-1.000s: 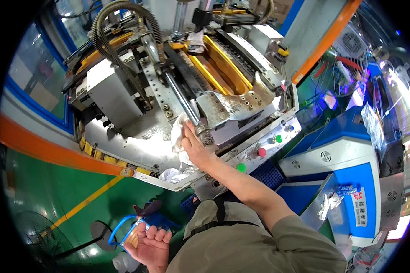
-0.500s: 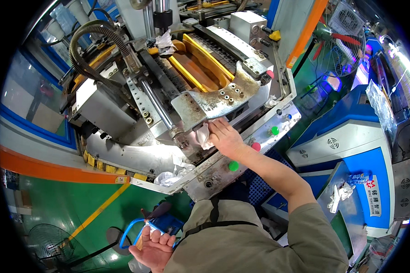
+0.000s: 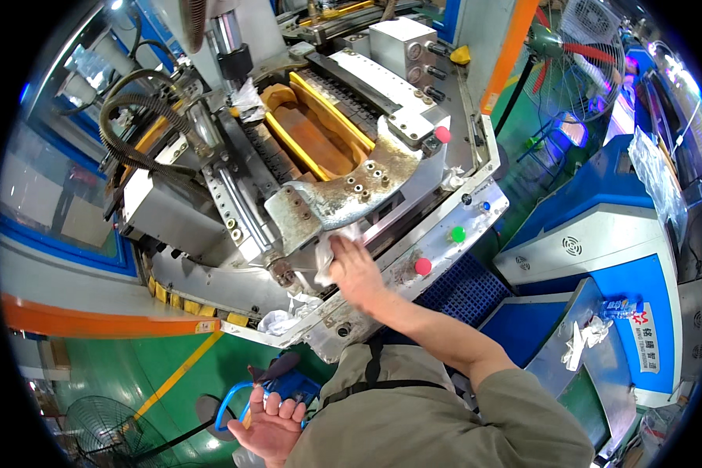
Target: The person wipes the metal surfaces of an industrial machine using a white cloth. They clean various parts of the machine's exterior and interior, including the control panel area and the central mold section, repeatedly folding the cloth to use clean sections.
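My right hand (image 3: 356, 273) is closed round a crumpled white rag (image 3: 324, 261) at the near side of the machine. The rag lies just below the near edge of a curved, rust-stained metal plate (image 3: 343, 196); whether it touches the plate I cannot tell. Behind the plate sits a long, yellow-edged mould (image 3: 313, 139) with a brown hollow. A metal rod with a worn end fitting (image 3: 281, 273) stands left of the rag. My left hand (image 3: 269, 427) hangs low beside my body, palm up, holding nothing, its fingers loosely curled and apart.
More crumpled white cloth (image 3: 287, 315) lies on the machine's front ledge. A green button (image 3: 458, 234) and a red button (image 3: 422, 266) stick out along the front panel. Ribbed hoses (image 3: 136, 101) arch at left. A blue and white cabinet (image 3: 600, 234) and a caged fan (image 3: 593, 62) stand at right.
My right hand has drawn the rag slightly toward me along the plate's near side. The view has shifted, so the machine appears farther left. My left hand keeps its pose.
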Tool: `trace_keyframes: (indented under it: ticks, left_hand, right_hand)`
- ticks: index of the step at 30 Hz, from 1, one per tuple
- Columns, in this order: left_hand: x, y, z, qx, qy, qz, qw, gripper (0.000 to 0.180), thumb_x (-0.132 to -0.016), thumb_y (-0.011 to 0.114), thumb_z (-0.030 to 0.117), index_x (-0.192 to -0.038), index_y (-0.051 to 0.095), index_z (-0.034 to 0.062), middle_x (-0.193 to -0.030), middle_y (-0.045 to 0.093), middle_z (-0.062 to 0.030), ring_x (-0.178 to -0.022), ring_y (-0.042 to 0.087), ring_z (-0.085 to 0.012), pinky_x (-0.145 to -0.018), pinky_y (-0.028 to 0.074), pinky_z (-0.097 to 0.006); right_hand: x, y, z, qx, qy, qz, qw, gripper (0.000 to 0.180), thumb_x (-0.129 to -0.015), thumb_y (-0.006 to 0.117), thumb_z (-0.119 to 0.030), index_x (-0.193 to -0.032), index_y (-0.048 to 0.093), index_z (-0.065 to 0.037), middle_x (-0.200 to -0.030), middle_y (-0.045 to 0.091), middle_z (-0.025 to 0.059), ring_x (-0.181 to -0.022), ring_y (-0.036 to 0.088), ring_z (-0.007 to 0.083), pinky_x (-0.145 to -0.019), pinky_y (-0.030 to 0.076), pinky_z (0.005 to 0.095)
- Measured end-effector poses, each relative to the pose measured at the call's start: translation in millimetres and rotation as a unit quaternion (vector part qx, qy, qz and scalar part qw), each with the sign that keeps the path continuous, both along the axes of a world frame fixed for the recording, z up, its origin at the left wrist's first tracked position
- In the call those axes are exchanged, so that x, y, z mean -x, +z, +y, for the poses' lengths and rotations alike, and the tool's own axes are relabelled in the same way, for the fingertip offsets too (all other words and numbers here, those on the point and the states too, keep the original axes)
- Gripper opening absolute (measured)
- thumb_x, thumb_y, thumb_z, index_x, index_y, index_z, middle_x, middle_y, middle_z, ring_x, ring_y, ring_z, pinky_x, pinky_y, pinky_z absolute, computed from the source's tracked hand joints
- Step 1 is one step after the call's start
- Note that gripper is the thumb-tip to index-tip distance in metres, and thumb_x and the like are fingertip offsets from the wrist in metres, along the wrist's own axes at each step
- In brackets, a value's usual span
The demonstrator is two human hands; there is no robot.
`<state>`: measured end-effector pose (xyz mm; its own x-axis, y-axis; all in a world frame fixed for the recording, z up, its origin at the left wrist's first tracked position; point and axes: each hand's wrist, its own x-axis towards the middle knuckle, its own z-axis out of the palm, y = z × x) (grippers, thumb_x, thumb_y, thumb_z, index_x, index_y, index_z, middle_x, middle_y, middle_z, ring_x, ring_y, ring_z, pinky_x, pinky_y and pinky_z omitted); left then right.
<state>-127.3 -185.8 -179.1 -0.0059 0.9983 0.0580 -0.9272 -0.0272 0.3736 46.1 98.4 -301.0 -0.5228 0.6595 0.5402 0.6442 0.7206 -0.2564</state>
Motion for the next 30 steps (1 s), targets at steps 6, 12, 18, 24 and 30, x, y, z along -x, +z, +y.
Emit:
trace_keyframes:
  ticks: [6, 12, 18, 24, 30]
  left_hand:
    - [-5, 8, 25, 0.035, -0.021, 0.025, 0.999, 0.081, -0.094, 0.051, 0.063, -0.151, 0.037, 0.0091, -0.147, 0.05, -0.0172, -0.137, 0.045, -0.0406, -0.116, 0.029, -0.06]
    - [-27, 20, 47, 0.109, -0.019, 0.015, 0.994, 0.081, -0.086, 0.064, 0.058, -0.148, 0.043, 0.008, -0.143, 0.054, -0.0165, -0.13, 0.051, -0.0381, -0.11, 0.036, -0.054]
    - [-40, 20, 69, 0.121, -0.057, 0.002, 0.991, 0.089, -0.083, 0.068, 0.058, -0.15, 0.039, 0.0077, -0.148, 0.05, -0.0152, -0.132, 0.048, -0.0367, -0.114, 0.028, -0.055]
    - [-60, 22, 105, 0.128, -0.082, 0.028, 0.988, 0.089, -0.083, 0.066, 0.061, -0.15, 0.039, 0.0088, -0.149, 0.049, -0.0144, -0.136, 0.046, -0.0372, -0.117, 0.025, -0.057]
    - [-81, 20, 133, 0.15, -0.104, 0.042, 0.982, 0.093, -0.082, 0.059, 0.071, -0.15, 0.041, 0.0102, -0.146, 0.052, -0.014, -0.136, 0.045, -0.0393, -0.119, 0.02, -0.058]
  right_hand:
    - [-65, -5, 13, -0.011, 0.103, -0.054, 0.993, 0.018, -0.082, 0.055, -0.017, -0.097, 0.057, -0.006, -0.142, 0.052, 0.0149, -0.132, 0.047, 0.0302, -0.117, 0.03, 0.0479]
    - [-147, -13, 64, -0.094, 0.085, -0.099, 0.987, 0.019, -0.081, 0.057, -0.019, -0.096, 0.059, -0.008, -0.139, 0.055, 0.0134, -0.128, 0.051, 0.0274, -0.117, 0.031, 0.0477]
    - [-212, 4, 139, -0.113, 0.019, -0.033, 0.993, 0.02, -0.077, 0.059, -0.014, -0.092, 0.054, -0.001, -0.134, 0.056, 0.0199, -0.127, 0.052, 0.0341, -0.11, 0.039, 0.0474]
    - [-190, -2, 158, -0.079, -0.034, 0.029, 0.996, 0.022, -0.081, 0.058, -0.013, -0.098, 0.057, 0.001, -0.133, 0.057, 0.0222, -0.129, 0.051, 0.0359, -0.11, 0.04, 0.0479]
    - [-226, 15, 188, -0.044, 0.113, -0.045, 0.992, 0.017, -0.078, 0.06, -0.015, -0.092, 0.058, -0.006, -0.131, 0.059, 0.0138, -0.125, 0.053, 0.0292, -0.111, 0.04, 0.0442]
